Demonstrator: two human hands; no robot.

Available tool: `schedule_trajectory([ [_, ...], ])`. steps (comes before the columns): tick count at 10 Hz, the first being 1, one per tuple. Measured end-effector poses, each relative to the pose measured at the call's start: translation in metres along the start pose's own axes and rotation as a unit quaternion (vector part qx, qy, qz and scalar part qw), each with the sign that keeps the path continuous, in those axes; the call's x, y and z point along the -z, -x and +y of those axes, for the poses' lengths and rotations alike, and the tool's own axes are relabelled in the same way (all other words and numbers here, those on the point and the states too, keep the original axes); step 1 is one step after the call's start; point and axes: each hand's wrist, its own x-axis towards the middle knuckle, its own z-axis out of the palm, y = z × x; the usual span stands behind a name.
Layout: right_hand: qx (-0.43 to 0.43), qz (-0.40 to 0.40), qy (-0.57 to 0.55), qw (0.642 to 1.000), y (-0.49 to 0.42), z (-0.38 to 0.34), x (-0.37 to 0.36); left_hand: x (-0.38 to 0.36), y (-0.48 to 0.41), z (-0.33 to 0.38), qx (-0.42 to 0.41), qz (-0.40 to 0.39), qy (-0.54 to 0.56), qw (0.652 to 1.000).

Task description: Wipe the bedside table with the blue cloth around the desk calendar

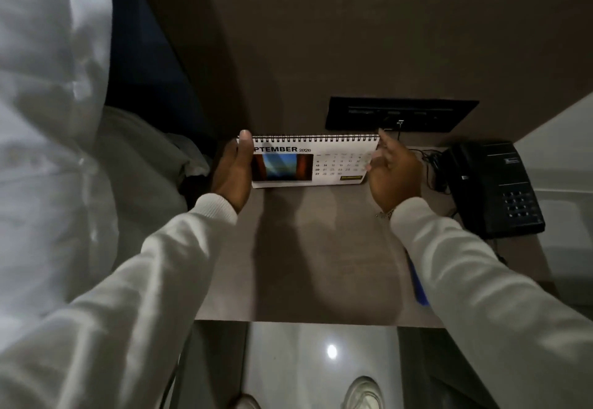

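A black telephone (494,189) with a keypad sits at the right edge of the counter (288,248), its thin dark cord tangled behind the right hand. On the wall above it is a long black socket panel (401,114) with a small plug in it. White bedding (48,120) fills the left side, and a glossy floor (321,360) with a bright reflected light shows below the counter's front edge. The desk calendar (316,161) stands at the back of the counter against the wall, between both hands, with a black spiral binding along its top and a white page showing a month heading, a colourful picture and a date grid. The left hand (232,177) grips the calendar's left end, thumb pressed over the top corner. The right hand (396,177) is at the calendar's right end with fingers loosely spread and the forefinger reaching up past the top corner; I cannot tell whether it grips. Both arms wear pale knit sleeves with ribbed cuffs. The blue cloth (418,283) lies on the counter's right part, mostly hidden under the right sleeve. The counter is a smooth, matte grey-brown.
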Motion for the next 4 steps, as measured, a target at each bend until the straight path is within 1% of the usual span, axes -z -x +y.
schedule_trajectory([
  [1, -0.018, -0.032, 0.009, 0.999, -0.010, 0.002, -0.004, 0.002, -0.009, 0.002, -0.002, 0.002, -0.030, 1.000],
  [2, -0.051, -0.076, -0.022, 0.996, -0.009, 0.004, -0.005, 0.001, -0.007, 0.003, -0.005, 0.012, -0.076, 0.997],
  [3, -0.060, -0.077, -0.062, 0.993, -0.016, 0.004, -0.007, 0.001, -0.009, 0.005, -0.023, 0.018, -0.124, 0.992],
  [4, -0.065, -0.057, -0.078, 0.993, -0.013, -0.012, 0.007, 0.001, 0.000, 0.014, -0.043, 0.036, -0.155, 0.986],
])
